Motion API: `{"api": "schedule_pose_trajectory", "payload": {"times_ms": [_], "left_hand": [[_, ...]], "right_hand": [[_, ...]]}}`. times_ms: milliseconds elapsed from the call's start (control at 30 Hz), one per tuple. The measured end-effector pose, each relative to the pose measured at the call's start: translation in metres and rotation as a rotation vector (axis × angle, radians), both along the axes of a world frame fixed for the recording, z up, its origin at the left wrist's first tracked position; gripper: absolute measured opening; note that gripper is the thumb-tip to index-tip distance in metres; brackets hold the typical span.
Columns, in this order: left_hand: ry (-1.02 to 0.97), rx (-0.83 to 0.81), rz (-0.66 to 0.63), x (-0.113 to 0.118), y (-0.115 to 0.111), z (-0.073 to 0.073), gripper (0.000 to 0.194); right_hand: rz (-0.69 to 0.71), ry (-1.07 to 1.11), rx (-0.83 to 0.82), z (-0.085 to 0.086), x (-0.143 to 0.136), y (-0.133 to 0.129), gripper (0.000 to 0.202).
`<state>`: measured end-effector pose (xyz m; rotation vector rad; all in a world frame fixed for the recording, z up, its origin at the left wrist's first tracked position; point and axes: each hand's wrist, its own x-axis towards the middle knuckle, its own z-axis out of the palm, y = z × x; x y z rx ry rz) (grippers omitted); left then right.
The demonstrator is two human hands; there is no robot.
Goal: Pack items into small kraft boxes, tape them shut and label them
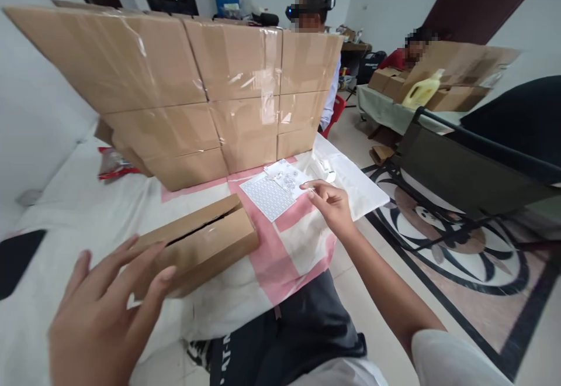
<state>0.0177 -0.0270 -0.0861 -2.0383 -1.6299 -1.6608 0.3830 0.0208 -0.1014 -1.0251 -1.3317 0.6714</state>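
Note:
My left hand (pixel 111 310) hovers at the near end of a long closed cardboard box (pixel 214 240), its fingers spread. Whether the fingertips touch the box I cannot tell. Over the right side of the table, my right hand (pixel 331 202) has its thumb and forefinger pinched together. A tiny whitish thing shows at those fingertips, too small to name. Just left of them lies a white sheet with line drawings (pixel 289 178), partly over a grey-and-white patterned sheet (pixel 267 197). A crumpled white item (pixel 323 169) rests behind my right hand.
A wall of taped cardboard boxes (pixel 245 96) stands across the table's back. A red-edged packet (pixel 116 162) lies left, with a dark flat object (pixel 20 260) nearer. One person sits behind the boxes; another is at a far table (pixel 366 102). A dark folding chair (pixel 456 169) stands right.

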Motion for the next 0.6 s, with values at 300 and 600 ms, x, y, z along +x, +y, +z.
{"api": "schedule_pose_trajectory", "payload": {"times_ms": [300, 600], "left_hand": [[-0.027, -0.017, -0.382, 0.081, -0.024, 0.013, 0.007], [-0.681, -0.521, -0.745, 0.135, -0.012, 0.009, 0.032]], "right_hand": [[0.301, -0.075, 0.169, 0.035, -0.053, -0.053, 0.039], [0.384, -0.036, 0.227, 0.036, -0.082, -0.074, 0.035]]}}
